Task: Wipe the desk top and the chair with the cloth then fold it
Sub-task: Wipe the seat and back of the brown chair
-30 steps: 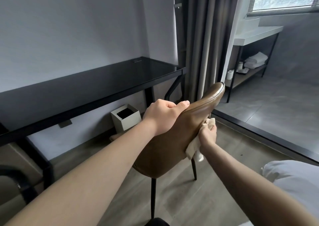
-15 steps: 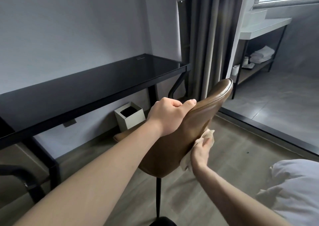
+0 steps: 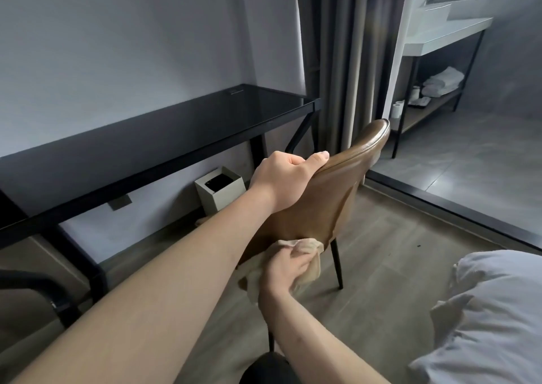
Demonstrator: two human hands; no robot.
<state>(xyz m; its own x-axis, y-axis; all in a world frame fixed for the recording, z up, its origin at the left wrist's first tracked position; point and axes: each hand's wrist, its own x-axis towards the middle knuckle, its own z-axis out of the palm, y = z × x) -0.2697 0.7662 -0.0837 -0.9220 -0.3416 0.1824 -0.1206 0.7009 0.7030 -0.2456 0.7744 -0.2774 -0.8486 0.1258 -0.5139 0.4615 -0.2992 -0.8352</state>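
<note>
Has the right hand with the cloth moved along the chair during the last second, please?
Yes. The right hand and cloth slid down the chair back, from near its top edge to its lower edge.

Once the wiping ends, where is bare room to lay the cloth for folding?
The black desk top lies bare from wall to front edge. Wood floor between the chair and bedding is open too. Under the desk it is crowded by the bin.

Wooden floor [image 3: 381, 266] under chair [image 3: 322, 207], desk [image 3: 146, 137], bin [image 3: 221, 188].
</note>
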